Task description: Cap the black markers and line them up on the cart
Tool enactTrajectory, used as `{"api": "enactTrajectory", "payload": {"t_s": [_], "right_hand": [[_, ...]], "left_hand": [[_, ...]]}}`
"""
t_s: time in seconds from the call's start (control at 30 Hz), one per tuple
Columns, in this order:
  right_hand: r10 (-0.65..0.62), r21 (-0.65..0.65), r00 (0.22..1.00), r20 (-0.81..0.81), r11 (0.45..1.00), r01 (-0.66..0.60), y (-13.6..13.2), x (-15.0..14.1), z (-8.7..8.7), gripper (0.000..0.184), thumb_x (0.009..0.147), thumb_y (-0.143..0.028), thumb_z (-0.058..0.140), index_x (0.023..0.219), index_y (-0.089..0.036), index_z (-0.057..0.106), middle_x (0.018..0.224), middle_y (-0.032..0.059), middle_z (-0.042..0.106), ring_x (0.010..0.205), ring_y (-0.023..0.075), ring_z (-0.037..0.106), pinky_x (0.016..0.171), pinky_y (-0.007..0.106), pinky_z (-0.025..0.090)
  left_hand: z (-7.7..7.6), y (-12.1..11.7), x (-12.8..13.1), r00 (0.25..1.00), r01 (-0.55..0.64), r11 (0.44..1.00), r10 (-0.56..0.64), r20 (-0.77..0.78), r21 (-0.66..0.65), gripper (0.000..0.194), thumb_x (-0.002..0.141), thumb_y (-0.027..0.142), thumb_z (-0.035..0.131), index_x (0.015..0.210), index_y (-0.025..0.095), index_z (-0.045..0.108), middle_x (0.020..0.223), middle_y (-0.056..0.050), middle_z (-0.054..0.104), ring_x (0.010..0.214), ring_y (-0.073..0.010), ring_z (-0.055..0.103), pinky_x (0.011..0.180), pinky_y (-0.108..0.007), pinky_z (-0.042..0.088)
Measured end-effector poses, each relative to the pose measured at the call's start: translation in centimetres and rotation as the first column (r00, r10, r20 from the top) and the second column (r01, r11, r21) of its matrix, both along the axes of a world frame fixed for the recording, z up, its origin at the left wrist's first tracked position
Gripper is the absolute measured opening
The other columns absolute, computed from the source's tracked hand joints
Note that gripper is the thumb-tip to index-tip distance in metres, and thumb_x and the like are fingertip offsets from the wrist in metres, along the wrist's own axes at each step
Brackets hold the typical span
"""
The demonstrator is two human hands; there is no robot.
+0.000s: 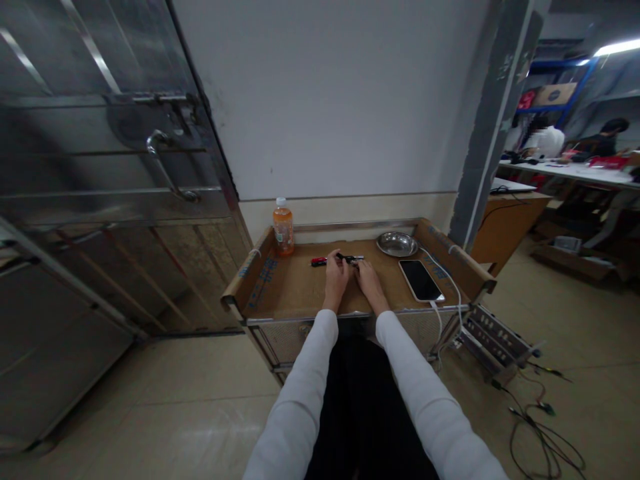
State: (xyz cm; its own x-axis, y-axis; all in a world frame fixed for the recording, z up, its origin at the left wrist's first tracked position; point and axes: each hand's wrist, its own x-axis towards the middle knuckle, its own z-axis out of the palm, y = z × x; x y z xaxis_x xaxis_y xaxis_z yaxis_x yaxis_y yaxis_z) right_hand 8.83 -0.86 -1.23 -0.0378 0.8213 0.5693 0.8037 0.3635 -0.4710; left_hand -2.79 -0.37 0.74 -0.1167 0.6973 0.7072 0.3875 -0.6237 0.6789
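Note:
Over the middle of the cardboard-covered cart top (pixel 300 287), my left hand (pixel 337 273) pinches a slim black pen-like object (pixel 345 258). My right hand (pixel 368 275) is close beside it, its fingers closed at the object's right end; what exactly they grip is too small to make out. A red and black slim item (pixel 319 261) lies just left of my left hand. Another thin item with a shiny end (pixel 359 257) shows behind my fingertips, partly hidden by them.
An orange drink bottle (pixel 283 228) stands at the back left. To the right are a round metal dish (pixel 397 244) and a phone (pixel 421 280) with a white cable (pixel 455 283). Raised cardboard sides edge the cart. Equipment and loose cables (pixel 543 433) lie on the floor.

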Motion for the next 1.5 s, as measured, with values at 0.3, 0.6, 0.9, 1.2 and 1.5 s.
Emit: {"api": "enactTrajectory", "payload": {"t_s": [0.3, 0.6, 0.9, 1.2, 1.5], "right_hand": [[0.009, -0.005, 0.997, -0.078, 1.0, -0.009, -0.3, 0.0, 0.4, 0.028, 0.087, -0.011, 0.042, 0.102, -0.017, 0.065, 0.108, 0.0101, 0.066, 0.102, 0.0188, 0.058, 0.092, 0.032, 0.044], [-0.225, -0.029, 0.973, 0.053, 0.974, 0.226, -0.6, 0.0, 0.7, 0.039, 0.09, -0.009, 0.031, 0.117, -0.011, 0.059, 0.11, 0.016, 0.064, 0.102, 0.02, 0.058, 0.09, 0.031, 0.043], [-0.285, -0.107, 0.957, -0.052, 0.954, 0.279, -1.2, 0.0, 1.6, 0.027, 0.096, -0.02, 0.035, 0.118, -0.013, 0.047, 0.105, 0.0152, 0.068, 0.089, 0.0207, 0.066, 0.073, 0.027, 0.045], [-0.127, 0.012, 0.988, 0.084, 0.992, 0.126, -1.6, -0.2, 2.0, 0.021, 0.093, -0.018, 0.04, 0.098, -0.016, 0.06, 0.102, 0.0109, 0.064, 0.098, 0.0204, 0.056, 0.089, 0.031, 0.041], [-0.055, -0.098, 0.977, 0.205, 0.992, 0.076, -1.2, -0.1, 1.3, 0.02, 0.087, -0.015, 0.05, 0.099, -0.018, 0.065, 0.109, 0.0116, 0.062, 0.102, 0.0227, 0.052, 0.09, 0.035, 0.039]], "left_hand": [[0.1, 0.2, -0.3, 0.997, -0.043, 0.999, 0.043, 0.06, -0.01, 0.025, 0.087, 0.019, 0.046, 0.112, 0.016, 0.049, 0.108, -0.011, 0.057, 0.094, -0.0177, 0.06, 0.086, -0.036, 0.051], [-0.3, 0.3, -0.6, 0.991, -0.123, 0.992, 0.124, 0.05, -0.034, 0.025, 0.085, 0.015, 0.046, 0.11, 0.017, 0.046, 0.111, -0.012, 0.052, 0.102, -0.0191, 0.056, 0.088, -0.036, 0.049], [-0.5, 0.4, -0.2, 0.971, 0.003, 0.994, -0.028, -0.236, -0.106, 0.018, 0.083, 0.011, 0.049, 0.099, 0.018, 0.047, 0.103, -0.01, 0.055, 0.098, -0.0202, 0.057, 0.088, -0.038, 0.049], [-0.4, 0.0, -0.5, 0.861, -0.12, 0.99, 0.064, -0.505, -0.079, 0.012, 0.082, 0.007, 0.047, 0.085, 0.018, 0.051, 0.094, -0.009, 0.058, 0.101, -0.0244, 0.055, 0.098, -0.047, 0.04], [-1.0, 0.2, -0.4, 0.919, 0.024, 0.981, -0.098, -0.382, -0.195, 0.022, 0.079, 0.001, 0.041, 0.089, 0.018, 0.052, 0.094, -0.009, 0.059, 0.091, -0.0198, 0.059, 0.087, -0.037, 0.048]]}}
